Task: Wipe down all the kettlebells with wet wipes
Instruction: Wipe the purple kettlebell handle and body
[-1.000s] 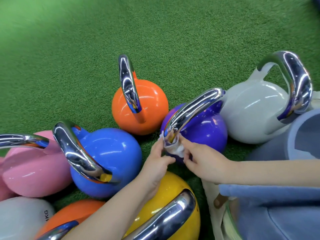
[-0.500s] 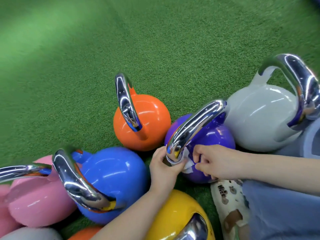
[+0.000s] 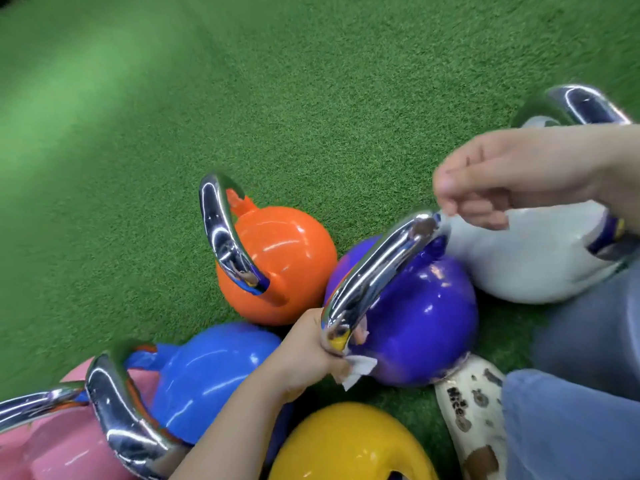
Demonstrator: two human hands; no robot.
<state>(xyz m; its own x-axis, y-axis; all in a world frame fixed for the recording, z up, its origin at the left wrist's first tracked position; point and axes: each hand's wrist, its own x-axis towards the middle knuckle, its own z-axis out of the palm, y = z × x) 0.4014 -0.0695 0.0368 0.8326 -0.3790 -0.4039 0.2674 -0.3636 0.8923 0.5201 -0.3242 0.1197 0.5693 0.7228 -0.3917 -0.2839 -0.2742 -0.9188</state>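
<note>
Gripping purple kettlebell point(image 3: 415, 317) handle base with white wipe point(image 3: 358, 368), left hand point(image 3: 311, 355); right hand point(image 3: 512, 178) loosely curled, holding nothing clear; no legible labels; green turf point(image 3: 242, 98).

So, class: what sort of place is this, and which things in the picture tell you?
Probably a gym or fitness studio: green artificial turf covers the floor, and coloured kettlebells with chrome handles cluster on it, such as the orange kettlebell and purple kettlebell.

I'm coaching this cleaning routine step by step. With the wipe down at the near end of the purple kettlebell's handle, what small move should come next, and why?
Probably slide the left hand, gripping the wet wipe round the near foot of the purple kettlebell's chrome handle, up along the bar toward the far end. The right hand hovers there, holding nothing I can make out.
</note>
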